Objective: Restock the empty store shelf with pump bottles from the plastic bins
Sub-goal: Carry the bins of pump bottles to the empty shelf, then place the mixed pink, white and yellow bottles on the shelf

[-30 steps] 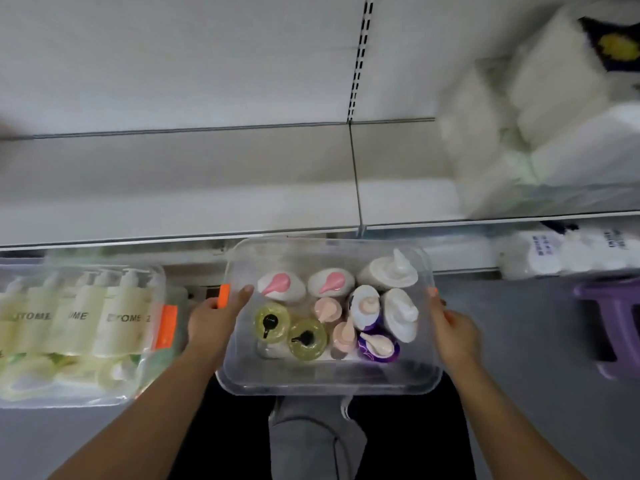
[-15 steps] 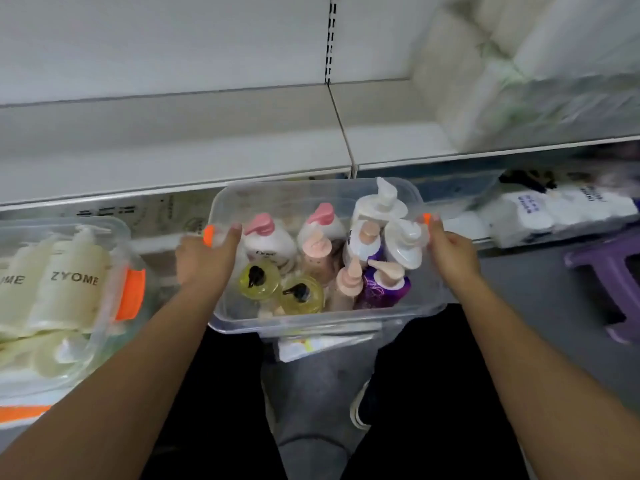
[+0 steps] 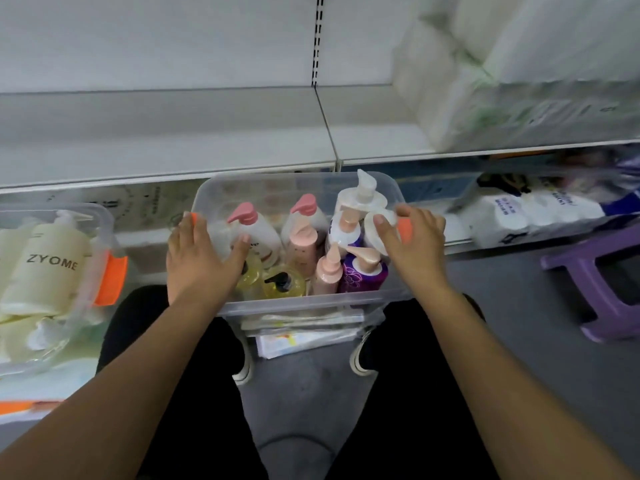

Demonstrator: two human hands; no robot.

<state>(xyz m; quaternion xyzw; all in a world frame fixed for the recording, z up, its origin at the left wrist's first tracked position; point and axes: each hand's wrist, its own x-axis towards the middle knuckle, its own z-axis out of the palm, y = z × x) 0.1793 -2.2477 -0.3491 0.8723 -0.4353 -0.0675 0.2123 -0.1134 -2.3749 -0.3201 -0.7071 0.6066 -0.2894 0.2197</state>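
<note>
The clear bin (image 3: 298, 301) is sitting in the middle of the view, just below the front edge of the bare white shelf (image 3: 166, 150), which is lying at its 12 o'clock. Pump bottles (image 3: 311, 251) are standing packed upright inside it. Two white ones with pink pumps (image 3: 258, 233) are crowding the 11 o'clock part. A white one with a white pump (image 3: 362, 197) is rising at 1 o'clock. Peach ones (image 3: 329, 273) are filling the centre. A purple one (image 3: 363, 278) is leaning at 4 o'clock. Two yellow ones with black pumps (image 3: 282, 284) are sitting low at 7 o'clock.

The left hand (image 3: 201, 258) is lying spread wide over the bin's 9 o'clock rim. Its fingertips are reaching an orange latch (image 3: 193, 220) and its thumb is touching a pink-pump bottle. The right hand (image 3: 415, 251) is holding the 3 o'clock rim, with its fingers curling over the wall and its thumb pointing inward over a white cap.

A side bin (image 3: 104, 237) at 9 o'clock is holding cream bottles marked ZYOME (image 3: 52, 261). A purple stool (image 3: 595, 271) is standing at 3 o'clock. White wrapped packs (image 3: 519, 216) are lying at 2 o'clock, under the shelf.
</note>
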